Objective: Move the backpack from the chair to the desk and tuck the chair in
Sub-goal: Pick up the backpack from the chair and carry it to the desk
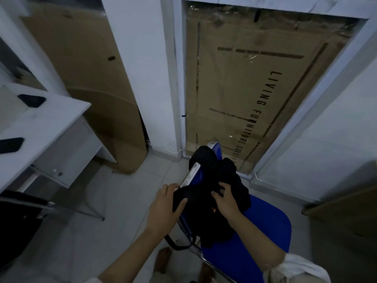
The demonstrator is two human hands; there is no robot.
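A black backpack (212,219) rests on the blue seat of a chair (263,231), leaning on the chair's blue back and its chrome frame. My left hand (166,207) grips the backpack's left upper edge, next to the chrome armrest bar. On top of the bag, my right hand (225,198) clutches its black fabric. A black strap hangs off the seat's left edge toward the floor. The white desk (40,123) stands at the left, apart from the chair.
Two dark phones (31,100) lie on the desk. Large cardboard sheets (244,82) lean against the wall ahead and behind the desk. A second dark chair (18,221) sits at the lower left. Pale tiled floor (126,193) runs between desk and chair; my bare feet show below.
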